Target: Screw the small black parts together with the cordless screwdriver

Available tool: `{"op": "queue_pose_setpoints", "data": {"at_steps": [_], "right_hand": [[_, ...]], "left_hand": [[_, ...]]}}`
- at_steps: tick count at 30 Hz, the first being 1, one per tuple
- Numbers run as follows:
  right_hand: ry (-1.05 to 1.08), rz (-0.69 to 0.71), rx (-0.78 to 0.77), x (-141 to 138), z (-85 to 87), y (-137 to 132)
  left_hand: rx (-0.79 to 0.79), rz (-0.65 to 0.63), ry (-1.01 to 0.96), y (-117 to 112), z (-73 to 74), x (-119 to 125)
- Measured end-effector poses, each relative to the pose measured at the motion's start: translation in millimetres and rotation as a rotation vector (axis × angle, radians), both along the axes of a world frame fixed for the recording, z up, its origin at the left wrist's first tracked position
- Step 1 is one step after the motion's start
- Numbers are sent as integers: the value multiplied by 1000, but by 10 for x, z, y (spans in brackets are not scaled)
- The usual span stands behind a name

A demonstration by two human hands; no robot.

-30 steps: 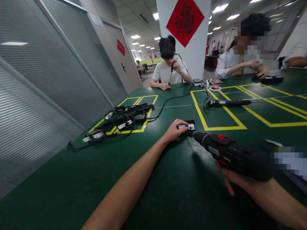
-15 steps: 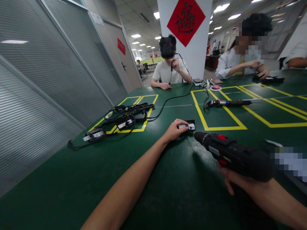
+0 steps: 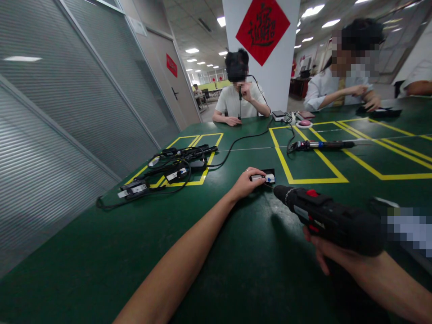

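Observation:
My left hand (image 3: 243, 184) reaches out over the green table (image 3: 216, 252) and pinches a small black part with a white-and-blue label (image 3: 265, 177). My right hand (image 3: 329, 254) grips a black cordless screwdriver with red buttons (image 3: 324, 216). Its thin bit points at the small part and its tip touches or nearly touches it.
A heap of black parts and cables (image 3: 168, 170) lies on yellow-taped boxes at the left. A long tool (image 3: 320, 144) lies inside a yellow box ahead. Two people sit at the far side; a third person's arm shows at far right. A glass partition runs along the left.

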State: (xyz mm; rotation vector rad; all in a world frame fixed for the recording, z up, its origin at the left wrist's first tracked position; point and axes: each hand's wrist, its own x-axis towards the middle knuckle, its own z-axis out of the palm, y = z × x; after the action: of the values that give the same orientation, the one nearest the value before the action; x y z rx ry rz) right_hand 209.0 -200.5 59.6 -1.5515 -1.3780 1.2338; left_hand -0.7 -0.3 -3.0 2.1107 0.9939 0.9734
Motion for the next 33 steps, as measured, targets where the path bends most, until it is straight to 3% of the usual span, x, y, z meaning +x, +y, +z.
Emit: {"op": "queue_pose_setpoints", "data": {"at_steps": [5, 13, 21, 29, 33], "right_hand": [[-13, 24, -35, 15, 113, -20], [39, 11, -15, 3, 47, -13], [-126, -48, 6, 18, 118, -81], [-55, 4, 32, 28, -41, -10], [-11, -9, 24, 34, -33, -16]], "left_hand": [[-11, 7, 6, -12, 24, 6], [3, -2, 1, -1, 9, 0], [-5, 2, 4, -5, -6, -3], [0, -3, -2, 8, -12, -3], [9, -3, 10, 6, -6, -1]]}}
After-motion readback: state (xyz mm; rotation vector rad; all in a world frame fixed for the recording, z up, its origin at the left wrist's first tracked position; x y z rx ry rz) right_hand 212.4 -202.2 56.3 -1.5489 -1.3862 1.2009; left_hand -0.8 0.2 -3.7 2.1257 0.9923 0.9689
